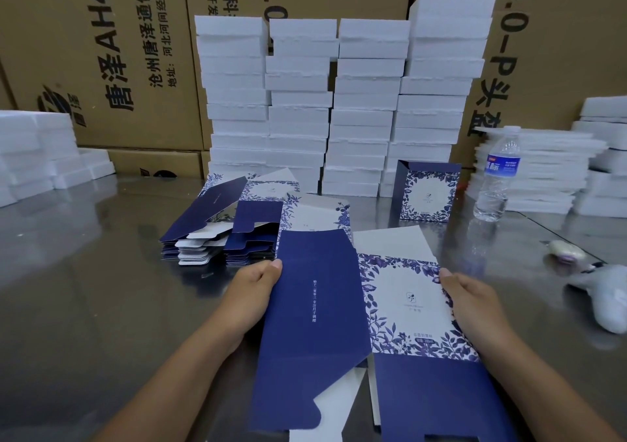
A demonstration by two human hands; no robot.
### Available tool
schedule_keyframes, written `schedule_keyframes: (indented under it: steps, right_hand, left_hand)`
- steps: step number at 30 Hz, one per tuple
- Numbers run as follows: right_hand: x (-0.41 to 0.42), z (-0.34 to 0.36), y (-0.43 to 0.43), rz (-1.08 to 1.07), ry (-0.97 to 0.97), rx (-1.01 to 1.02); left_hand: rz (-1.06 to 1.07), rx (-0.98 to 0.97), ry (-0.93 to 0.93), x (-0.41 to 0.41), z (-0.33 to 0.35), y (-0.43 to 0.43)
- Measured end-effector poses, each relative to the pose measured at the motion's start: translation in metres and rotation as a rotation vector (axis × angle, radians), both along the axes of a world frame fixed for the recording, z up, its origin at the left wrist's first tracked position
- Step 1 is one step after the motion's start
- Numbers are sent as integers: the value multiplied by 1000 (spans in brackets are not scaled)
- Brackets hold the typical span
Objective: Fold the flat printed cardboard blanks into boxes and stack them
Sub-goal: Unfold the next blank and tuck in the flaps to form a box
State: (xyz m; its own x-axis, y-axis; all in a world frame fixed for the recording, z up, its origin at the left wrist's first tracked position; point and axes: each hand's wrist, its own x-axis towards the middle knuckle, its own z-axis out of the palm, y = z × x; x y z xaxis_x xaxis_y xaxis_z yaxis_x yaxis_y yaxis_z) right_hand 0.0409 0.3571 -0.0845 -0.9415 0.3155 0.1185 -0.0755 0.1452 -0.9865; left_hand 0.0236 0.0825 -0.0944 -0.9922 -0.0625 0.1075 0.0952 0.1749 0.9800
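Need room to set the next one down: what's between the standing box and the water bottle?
Nothing: the head view shows only a narrow strip of bare table between the standing box and the water bottle.

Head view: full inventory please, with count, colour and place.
blank: one, blue-white, front centre, in both hands
blank pile: one, blue-white, left of centre
box: one, blue-white, upright, right of centre
foam stacks: four, white, back centre
left foam: several pieces, white, far left
right foam: several pieces, white, far right
bottle: one, clear, blue label, right
cartons: several, brown, behind
table: one, grey metal, underneath
blurred objects: two, whitish, right edge
left hand: one, grips blank's left edge
right hand: one, grips blank's right edge
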Motion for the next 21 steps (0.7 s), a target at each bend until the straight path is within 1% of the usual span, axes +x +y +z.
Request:
schedule_keyframes:
  steps: [2, 7, 11, 15, 18, 21]
  right_hand:
    - [-1, 0, 0, 3, -12, 14]
    - [-2, -2, -1, 17, -21, 25]
    - [-1, 0, -2, 35, -37, -16]
    - [-1, 3, 0, -4, -33, -49]
    - [-2, 2, 2, -20, -31, 10]
    - [-3, 0, 1, 6, -44, 40]
  left_hand:
    - [-1, 28, -13, 1, 1, 1]
    - [39, 177, -53, 2, 7, 3]
    - [38, 145, -61, 3, 7, 3]
    - [-45, 120, -83, 3, 5, 0]
    - [-81, 128, -87, 3, 4, -2]
    - [-60, 174, -96, 2, 4, -1]
